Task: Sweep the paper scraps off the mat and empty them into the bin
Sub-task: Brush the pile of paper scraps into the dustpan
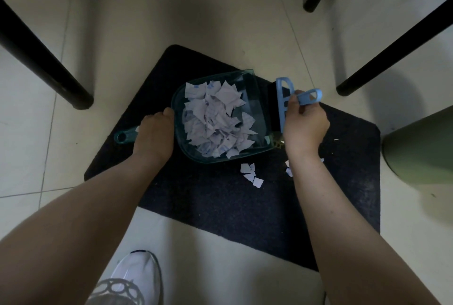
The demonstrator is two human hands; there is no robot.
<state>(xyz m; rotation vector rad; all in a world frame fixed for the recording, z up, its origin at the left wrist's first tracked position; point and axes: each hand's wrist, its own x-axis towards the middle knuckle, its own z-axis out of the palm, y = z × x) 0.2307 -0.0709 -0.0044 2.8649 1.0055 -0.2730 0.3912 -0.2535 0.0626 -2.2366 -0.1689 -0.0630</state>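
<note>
A dark mat [220, 201] lies on the tiled floor. On it rests a clear teal dustpan [255, 99] holding a heap of paper scraps [215, 121]. My left hand [154, 133] grips the dustpan's handle [123, 136] at its left side. In my right hand [304, 123] is a light blue hand brush [285, 99], gripped by its handle, with its black bristles at the dustpan's open right edge. A few loose scraps [251, 175] lie on the mat below the pan, and more scraps [289, 170] show beside my right forearm.
A green bin [421, 148] stands at the right, just off the mat. Black furniture legs [49, 67] rise at the left, and more black legs [397, 45] stand at the right and top. My white shoe [132, 277] is at the bottom.
</note>
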